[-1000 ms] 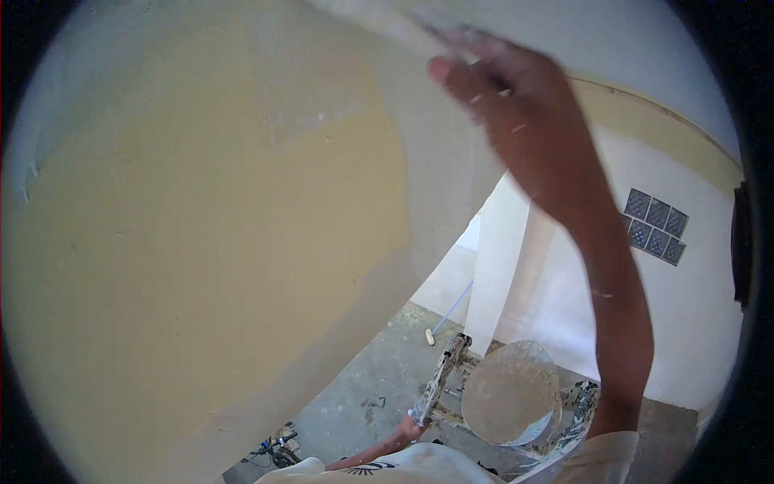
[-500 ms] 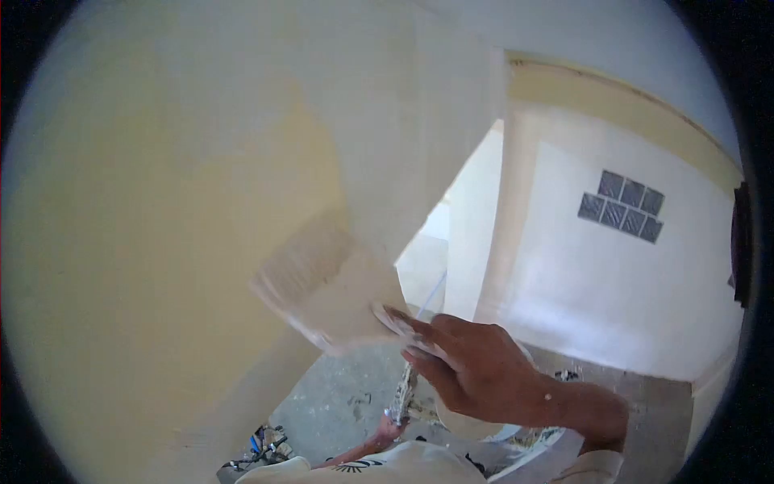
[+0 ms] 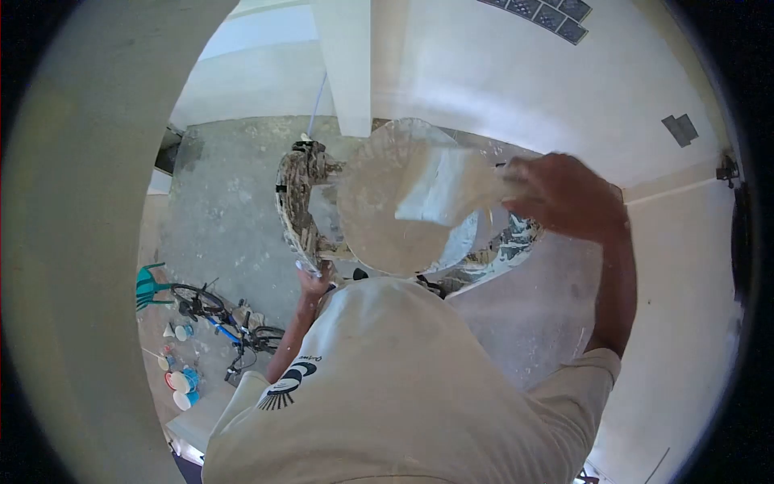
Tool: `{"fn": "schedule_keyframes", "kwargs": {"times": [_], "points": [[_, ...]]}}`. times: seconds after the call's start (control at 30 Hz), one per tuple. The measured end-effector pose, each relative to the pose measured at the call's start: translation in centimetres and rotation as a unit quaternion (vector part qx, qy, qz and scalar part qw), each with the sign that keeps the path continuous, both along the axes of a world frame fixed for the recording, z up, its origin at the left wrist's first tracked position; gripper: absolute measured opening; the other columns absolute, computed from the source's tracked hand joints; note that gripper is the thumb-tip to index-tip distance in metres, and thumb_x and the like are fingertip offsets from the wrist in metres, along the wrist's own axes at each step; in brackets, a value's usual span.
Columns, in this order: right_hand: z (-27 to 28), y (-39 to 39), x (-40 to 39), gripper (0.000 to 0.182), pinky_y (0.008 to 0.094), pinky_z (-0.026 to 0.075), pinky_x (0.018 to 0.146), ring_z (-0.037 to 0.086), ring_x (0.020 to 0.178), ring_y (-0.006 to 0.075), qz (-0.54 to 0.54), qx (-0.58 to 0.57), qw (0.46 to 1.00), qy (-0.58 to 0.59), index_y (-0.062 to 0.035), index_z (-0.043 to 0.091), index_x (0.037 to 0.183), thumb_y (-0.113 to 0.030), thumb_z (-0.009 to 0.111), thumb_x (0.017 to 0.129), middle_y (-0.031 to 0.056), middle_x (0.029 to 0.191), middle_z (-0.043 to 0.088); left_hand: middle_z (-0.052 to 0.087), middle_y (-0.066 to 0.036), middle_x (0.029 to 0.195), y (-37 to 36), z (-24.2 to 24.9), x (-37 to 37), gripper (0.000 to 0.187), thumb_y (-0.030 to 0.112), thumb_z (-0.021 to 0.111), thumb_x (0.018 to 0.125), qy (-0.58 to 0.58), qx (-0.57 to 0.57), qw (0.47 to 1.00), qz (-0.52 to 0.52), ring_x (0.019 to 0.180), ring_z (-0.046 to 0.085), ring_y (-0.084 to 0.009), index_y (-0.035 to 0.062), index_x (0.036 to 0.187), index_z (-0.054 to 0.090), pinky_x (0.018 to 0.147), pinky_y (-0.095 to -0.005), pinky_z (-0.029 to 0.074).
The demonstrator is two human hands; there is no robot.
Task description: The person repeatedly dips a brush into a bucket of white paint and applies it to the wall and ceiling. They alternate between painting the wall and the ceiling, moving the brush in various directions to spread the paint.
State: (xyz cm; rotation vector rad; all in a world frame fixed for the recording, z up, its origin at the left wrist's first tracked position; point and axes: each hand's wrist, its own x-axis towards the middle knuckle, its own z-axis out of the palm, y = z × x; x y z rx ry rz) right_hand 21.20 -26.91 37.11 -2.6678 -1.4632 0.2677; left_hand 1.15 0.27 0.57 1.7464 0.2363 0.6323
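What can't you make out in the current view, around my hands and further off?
All in the head view:
- Right hand: finger placement on the wide blade, smeared by motion.
- Wide blade: whether it touches the round tray beneath, blurred.
- Left hand: exact grip, too small.
- Feet: hidden behind the shirt.
- Dark wall panels: upper part, cut off by the top edge.
- Buckets: contents, too small.
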Motion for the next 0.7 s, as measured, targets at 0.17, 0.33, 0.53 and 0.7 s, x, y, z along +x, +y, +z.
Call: {"fn": "schedule_keyframes", "kwargs": {"times": [0.17, 0.33, 0.53, 0.7], "points": [[-4.0, 1.3, -1.5, 0.025, 0.0385, 0.043, 0.063, 0.055, 0.065, 0.0288, -0.020, -0.084, 0.994, 0.062, -0.0035, 0.054, 0.086, -0.022, 0.055, 0.070, 0.0145, 0.068, 0.056, 0.052, -0.013, 0.099, 0.3, 0.3, -0.9, 0.036, 0.014, 0.052, 0.071, 0.105, 0.051, 0.993, -0.008, 0.093, 0.049, -0.0258, 0.0005, 0.104, 0.046, 0.080, -0.0332, 0.036], [-6.0, 2.9, -1.5, 0.023, 0.0380, 0.044, 0.060, 0.055, 0.063, 0.0282, -0.020, -0.146, 0.989, 0.031, -0.0041, 0.056, 0.081, -0.024, 0.054, 0.070, 0.0136, 0.066, 0.056, 0.053, -0.012, 0.098, 0.0, 1.2, -0.5, 0.034, 0.016, 0.052, 0.072, 0.081, 0.062, 0.995, 0.009, 0.091, 0.050, -0.0251, 0.0009, 0.103, 0.047, 0.078, -0.0327, 0.038], [-6.5, 3.1, -1.3, 0.021, 0.0370, 0.044, 0.056, 0.055, 0.059, 0.0275, -0.013, -0.169, 0.985, 0.013, -0.0050, 0.057, 0.078, -0.024, 0.055, 0.069, 0.0131, 0.063, 0.055, 0.052, -0.012, 0.099, 0.7, -1.4, -1.3, 0.035, 0.017, 0.054, 0.072, 0.134, 0.098, 0.986, -0.017, 0.093, 0.049, -0.0252, 0.0007, 0.102, 0.047, 0.080, -0.0324, 0.037], [-6.0, 3.3, -1.8, 0.021, 0.0369, 0.044, 0.056, 0.055, 0.059, 0.0267, -0.046, -0.164, 0.985, -0.018, -0.0053, 0.057, 0.077, -0.025, 0.056, 0.069, 0.0117, 0.062, 0.054, 0.052, -0.012, 0.099, 0.3, -0.4, -0.9, 0.037, 0.018, 0.054, 0.070, 0.088, 0.015, 0.996, 0.014, 0.093, 0.049, -0.0277, 0.0023, 0.103, 0.047, 0.080, -0.0336, 0.037]]}}
